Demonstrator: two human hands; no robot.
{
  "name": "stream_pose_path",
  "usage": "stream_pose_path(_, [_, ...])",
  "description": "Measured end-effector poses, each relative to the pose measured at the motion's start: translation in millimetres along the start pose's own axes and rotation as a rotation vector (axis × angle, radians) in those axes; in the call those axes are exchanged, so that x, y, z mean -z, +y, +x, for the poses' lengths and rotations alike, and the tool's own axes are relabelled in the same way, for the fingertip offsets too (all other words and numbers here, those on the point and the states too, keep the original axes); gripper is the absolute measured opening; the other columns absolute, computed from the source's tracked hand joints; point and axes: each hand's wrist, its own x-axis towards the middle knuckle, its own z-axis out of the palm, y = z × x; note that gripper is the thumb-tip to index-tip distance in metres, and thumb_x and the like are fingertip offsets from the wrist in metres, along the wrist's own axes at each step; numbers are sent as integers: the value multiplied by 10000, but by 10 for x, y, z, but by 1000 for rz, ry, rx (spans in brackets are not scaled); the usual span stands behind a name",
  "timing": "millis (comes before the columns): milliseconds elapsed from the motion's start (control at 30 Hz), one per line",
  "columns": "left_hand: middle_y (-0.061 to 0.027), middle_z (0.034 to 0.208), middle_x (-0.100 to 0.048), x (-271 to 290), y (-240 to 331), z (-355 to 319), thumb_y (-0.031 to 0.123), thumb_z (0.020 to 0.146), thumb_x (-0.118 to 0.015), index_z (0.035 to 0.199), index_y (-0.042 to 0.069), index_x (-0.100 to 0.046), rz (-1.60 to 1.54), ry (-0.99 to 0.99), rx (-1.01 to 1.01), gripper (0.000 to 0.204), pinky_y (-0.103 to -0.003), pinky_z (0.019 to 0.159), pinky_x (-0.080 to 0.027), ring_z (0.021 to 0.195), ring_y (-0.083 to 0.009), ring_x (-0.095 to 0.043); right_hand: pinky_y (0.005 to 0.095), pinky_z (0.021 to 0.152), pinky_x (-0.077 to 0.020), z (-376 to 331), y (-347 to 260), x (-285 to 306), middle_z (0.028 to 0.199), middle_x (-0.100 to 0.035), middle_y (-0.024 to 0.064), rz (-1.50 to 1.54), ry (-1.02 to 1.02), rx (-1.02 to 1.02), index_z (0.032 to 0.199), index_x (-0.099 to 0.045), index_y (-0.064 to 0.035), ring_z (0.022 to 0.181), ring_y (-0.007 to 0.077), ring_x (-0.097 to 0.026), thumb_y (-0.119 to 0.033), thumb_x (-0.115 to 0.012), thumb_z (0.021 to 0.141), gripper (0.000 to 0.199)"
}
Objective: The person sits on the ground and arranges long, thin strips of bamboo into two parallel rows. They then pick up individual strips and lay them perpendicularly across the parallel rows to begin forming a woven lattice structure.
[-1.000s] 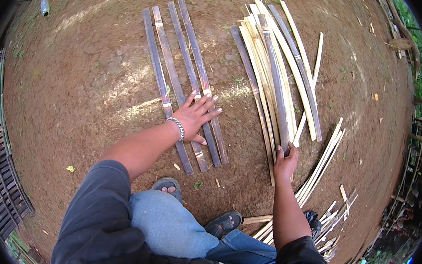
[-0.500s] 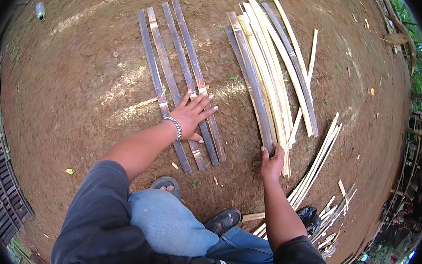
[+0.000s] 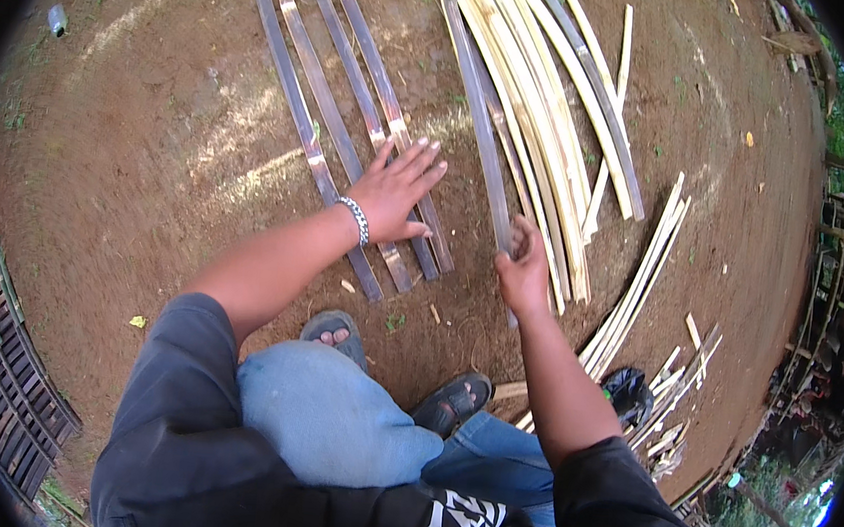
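Observation:
My left hand point(image 3: 395, 193), fingers spread, lies over the right-hand strips of a row of dark bamboo strips point(image 3: 334, 176) set side by side on the ground. My right hand point(image 3: 524, 270) is closed on the near part of one dark bamboo strip point(image 3: 481, 133), with its near end poking out below the fingers. That strip now sits along the left side of a bundle of pale bamboo strips point(image 3: 545, 124), slightly apart from it at the near end. Another dark strip point(image 3: 506, 135) shows between the two.
Thin pale slivers point(image 3: 639, 283) lie at the right, with short offcuts point(image 3: 672, 411) and a black plastic bag point(image 3: 626, 394) near them. My sandalled feet point(image 3: 455, 402) stand close in front. A slatted bamboo rack point(image 3: 0, 327) borders the left; a clear bottle point(image 3: 57, 21) lies far left.
My right hand has drawn the dark strip left, off the pale bundle, uncovering another dark strip. My left hand stays spread on the row, slightly farther right. The whole view has shifted.

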Motion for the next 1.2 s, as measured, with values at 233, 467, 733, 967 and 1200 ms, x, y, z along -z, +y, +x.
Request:
stream_pose_path(233, [-153,1694,-49,-22,-89,-86,589,891,-648,1618,127,-175,46,-50,97,982,-493,1265,-13,1573,-272,-17,320,1009,-457,333,-360,-2,1256,-590,132,122,-143,-14,1416,-452,44,1125,201,-578,51,-580,847,583])
stream_pose_path(467, [-141,1695,-51,-81,-239,-126,647,846,-669,1625,155,-146,99,-99,141,1059,-538,1261,-29,1570,-283,-43,324,969,-482,540,-511,-255,1209,-619,132,-13,-75,71,1353,-493,6,1089,200,-604,27,-653,849,529])
stream_pose_path(733, [-142,1697,-39,-53,-257,-124,678,854,-638,1631,158,-107,144,-127,123,1076,-555,1254,-49,1570,-293,-42,466,1033,-455,564,-462,-777,1250,-591,226,-308,34,206,1300,-529,-56,1193,416,-566,13,-675,820,506])
stream_pose_path(967, [-151,1694,-60,-74,-302,-126,681,849,-642,1630,150,-113,158,-135,103,1083,-557,1251,-61,1568,-300,-63,456,1046,-450,461,-391,-919,1268,-576,212,-342,32,184,1313,-526,-53,1205,405,-562,10,-657,828,506])
stream_pose_path(1200, [-143,1692,-89,-121,-331,-129,680,833,-660,1629,163,-127,122,-117,99,1089,-559,1250,-72,1567,-292,-77,454,1052,-448,570,-459,-1010,1282,-566,211,-354,20,189,1321,-525,-53,1218,410,-553,4,-648,841,499])
